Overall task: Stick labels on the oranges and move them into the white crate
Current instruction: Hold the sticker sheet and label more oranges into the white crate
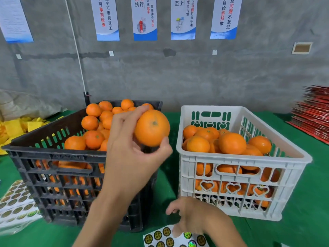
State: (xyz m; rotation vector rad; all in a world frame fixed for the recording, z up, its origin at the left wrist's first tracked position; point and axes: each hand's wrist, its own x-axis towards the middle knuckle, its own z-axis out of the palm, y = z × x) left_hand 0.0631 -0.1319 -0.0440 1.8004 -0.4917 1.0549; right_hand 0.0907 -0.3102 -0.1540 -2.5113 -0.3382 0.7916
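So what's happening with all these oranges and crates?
A person is labelling oranges. The left hand holds up one orange between the black crate, full of fruit, and the white crate, already partly filled. The right hand is down on a sticker sheet, seemingly picking a label. No label shows on the held orange yet.

This is a fruit-packing workroom. A bare grey concrete wall (195,73) carries a row of blue-and-white workplace slogan posters (145,18) in Chinese. On the green-covered surface (302,229) stand a black crate (58,168) and a white crate (236,177), both holding oranges, with sheets of round labels (16,202) at the left edge and red flattened cartons (313,114) stacked at the right.
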